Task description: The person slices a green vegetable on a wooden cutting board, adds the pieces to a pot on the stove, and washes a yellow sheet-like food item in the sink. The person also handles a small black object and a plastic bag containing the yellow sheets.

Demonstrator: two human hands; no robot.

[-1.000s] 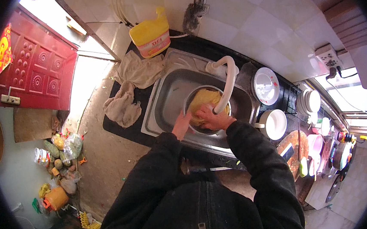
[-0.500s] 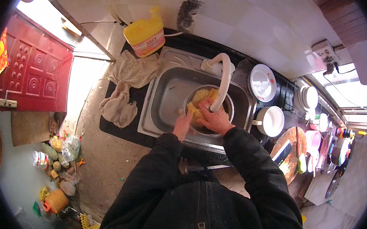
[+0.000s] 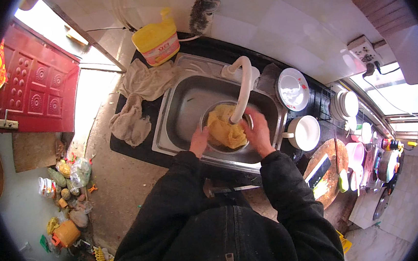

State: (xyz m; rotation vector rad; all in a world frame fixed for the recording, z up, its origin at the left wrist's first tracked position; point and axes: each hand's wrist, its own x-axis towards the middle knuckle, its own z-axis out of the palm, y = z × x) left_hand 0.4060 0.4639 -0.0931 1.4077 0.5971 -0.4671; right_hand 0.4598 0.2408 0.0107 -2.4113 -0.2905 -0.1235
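Observation:
A yellow cloth (image 3: 224, 129) lies bunched in a round metal basin (image 3: 207, 117) inside the steel sink (image 3: 182, 108). My left hand (image 3: 199, 142) holds the basin's near rim, beside the cloth. My right hand (image 3: 258, 132) rests at the basin's right side with fingers spread, touching the cloth's edge. A white curved tap spout (image 3: 243, 86) arches over the basin between my hands.
A yellow detergent jug (image 3: 156, 38) stands behind the sink. Beige rags (image 3: 135, 99) lie on the counter's left. White bowls (image 3: 293, 85) and a white pot (image 3: 305, 132) sit to the right, then a round chopping board (image 3: 331, 170) with a cleaver. Red door (image 3: 26, 86) at left.
My right hand has lifted off the top of the cloth and moved to the basin's right side. My left hand stays at the near rim.

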